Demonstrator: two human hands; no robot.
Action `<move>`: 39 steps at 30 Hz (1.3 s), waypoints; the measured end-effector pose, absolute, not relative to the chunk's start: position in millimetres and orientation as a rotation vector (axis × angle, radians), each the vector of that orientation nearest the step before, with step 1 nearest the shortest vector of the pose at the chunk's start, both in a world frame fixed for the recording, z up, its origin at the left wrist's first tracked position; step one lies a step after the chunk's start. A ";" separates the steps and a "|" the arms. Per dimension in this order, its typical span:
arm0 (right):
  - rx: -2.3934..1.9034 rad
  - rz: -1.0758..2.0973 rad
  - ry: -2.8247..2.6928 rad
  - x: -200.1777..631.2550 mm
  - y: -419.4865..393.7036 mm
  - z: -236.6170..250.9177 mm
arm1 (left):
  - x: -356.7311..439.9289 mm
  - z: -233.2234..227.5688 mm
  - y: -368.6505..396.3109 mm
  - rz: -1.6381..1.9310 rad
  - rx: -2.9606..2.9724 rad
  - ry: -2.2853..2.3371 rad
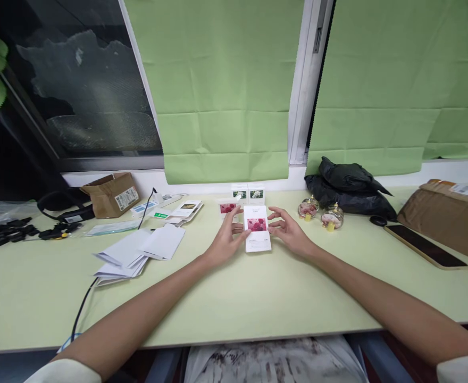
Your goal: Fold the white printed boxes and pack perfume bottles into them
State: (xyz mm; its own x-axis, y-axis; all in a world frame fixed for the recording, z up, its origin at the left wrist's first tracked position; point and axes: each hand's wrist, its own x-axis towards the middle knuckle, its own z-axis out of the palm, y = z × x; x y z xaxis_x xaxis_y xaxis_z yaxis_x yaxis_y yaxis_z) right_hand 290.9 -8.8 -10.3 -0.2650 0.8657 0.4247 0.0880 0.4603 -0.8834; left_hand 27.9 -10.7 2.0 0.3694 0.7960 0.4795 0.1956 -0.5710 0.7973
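A small white box with a pink rose picture point(257, 243) stands between my two hands above the middle of the table, its printed face toward me. At its left edge is my left hand point(228, 239), thumb on the front and fingers curled by the side. My right hand point(292, 231) bends its thumb and fingers against the right edge. Behind the left fingers, partly hidden, is another white box with a rose picture point(224, 208). Two white boxes with white flower pictures point(256, 194) stand side by side farther back.
Folded white papers point(138, 250) and leaflets point(184, 209) lie left, near an open cardboard box point(114, 197) and a black cable point(83, 308). To the right are two ornate glass bottles point(332, 217), a black plastic bag point(348, 189), a phone point(425, 246) and a brown parcel point(443, 213).
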 end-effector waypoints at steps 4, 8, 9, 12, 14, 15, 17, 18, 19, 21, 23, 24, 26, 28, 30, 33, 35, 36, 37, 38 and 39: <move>-0.824 0.848 -1.692 288.6 -16.7 -0.7 | 29.4 8.7 -12.5 1.225 1.980 0.798; -0.783 0.836 -1.728 287.3 -21.4 3.9 | 24.1 14.4 -12.8 1.193 2.073 0.740; -0.777 0.811 -1.748 286.9 -22.3 4.5 | 22.8 15.4 -13.1 1.171 2.110 0.744; -0.778 0.709 -1.803 285.2 -25.0 5.4 | 21.0 16.4 -14.4 1.139 2.179 0.754; -0.794 0.680 -1.803 284.0 -26.1 5.7 | 21.1 14.9 -14.6 1.166 2.181 0.754; -0.810 0.683 -1.796 283.7 -26.4 5.8 | 21.3 13.7 -14.5 1.186 2.178 0.763; -0.851 0.700 -1.774 283.8 -26.3 5.9 | 21.4 10.9 -13.5 1.218 2.175 0.803; -0.873 0.707 -1.768 284.4 -26.0 5.8 | 21.2 9.6 -12.9 1.229 2.176 0.825; -0.890 0.706 -1.767 285.2 -25.5 5.7 | 21.0 8.5 -12.2 1.238 2.181 0.842; -0.905 0.670 -1.787 287.4 -24.7 5.4 | 20.4 6.9 -11.0 1.244 2.193 0.857; -0.906 0.600 -1.837 289.6 -24.4 5.3 | 20.2 5.7 -9.9 1.231 2.183 0.867; -0.908 0.564 -1.862 290.4 -24.6 5.4 | 20.3 5.0 -9.3 1.232 2.161 0.879; -0.916 0.507 -1.896 291.3 -25.2 5.9 | 20.9 3.3 -8.0 1.262 2.083 0.903; -0.913 0.470 -1.905 291.3 -25.8 6.5 | 21.9 2.0 -7.1 1.300 2.014 0.915; -0.891 0.484 -1.883 290.6 -25.5 6.5 | 22.9 2.0 -7.3 1.317 2.006 0.910; -0.862 0.607 -1.799 289.2 -22.5 4.7 | 24.3 4.3 -10.1 1.307 2.070 0.894; -0.845 0.717 -1.737 288.6 -19.4 3.2 | 25.0 6.0 -12.4 1.298 2.093 0.888; -0.830 0.763 -1.708 288.4 -18.0 2.8 | 25.3 6.6 -13.3 1.297 2.095 0.889; -0.812 0.795 -1.683 288.2 -16.7 2.8 | 25.5 7.0 -13.8 1.298 2.092 0.892; -0.795 0.808 -1.669 288.2 -15.8 3.1 | 25.6 7.2 -14.0 1.299 2.087 0.890; -0.783 0.796 -1.669 288.3 -15.2 3.8 | 25.7 7.4 -14.0 1.301 2.081 0.886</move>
